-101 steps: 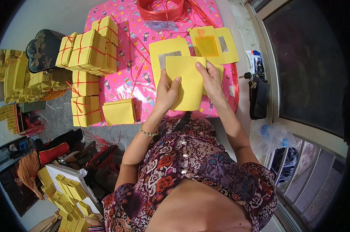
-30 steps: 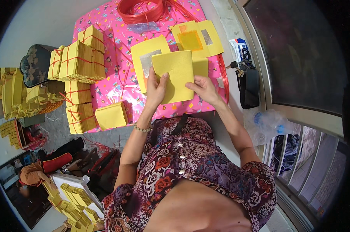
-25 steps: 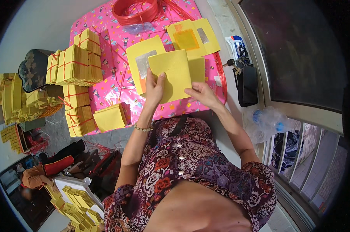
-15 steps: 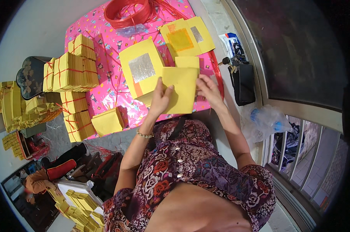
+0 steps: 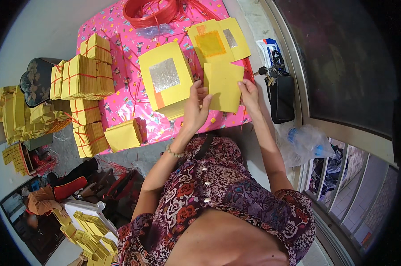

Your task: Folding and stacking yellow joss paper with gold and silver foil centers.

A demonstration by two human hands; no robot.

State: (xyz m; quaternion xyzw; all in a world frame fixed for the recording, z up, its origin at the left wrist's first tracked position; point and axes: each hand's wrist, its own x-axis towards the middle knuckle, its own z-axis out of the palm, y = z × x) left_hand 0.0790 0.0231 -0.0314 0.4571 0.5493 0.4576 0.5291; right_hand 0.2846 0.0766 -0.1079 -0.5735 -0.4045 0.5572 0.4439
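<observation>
Both hands hold one plain yellow paper sheet (image 5: 224,86) above a pink patterned cloth (image 5: 120,53). My left hand (image 5: 196,108) pinches the sheet's left edge, and my right hand (image 5: 250,95) grips its right edge. Just left of the sheet lies a thick stack of yellow sheets with a silver foil square (image 5: 166,82) on top. Beyond it, two more yellow sheets (image 5: 213,41) lie fanned, one with a gold square and one with a small silver square.
Tied yellow paper bundles (image 5: 83,80) stand at the cloth's left edge, with a loose stack (image 5: 123,135) nearer me. A red cord coil (image 5: 151,11) lies at the far end. A black pouch with keys (image 5: 280,95) and a plastic bag (image 5: 304,142) sit right.
The held sheet has shifted right, off the foil-topped stack, and now hangs beside it. My view has tilted so the cloth and bundles sit higher and further left.
</observation>
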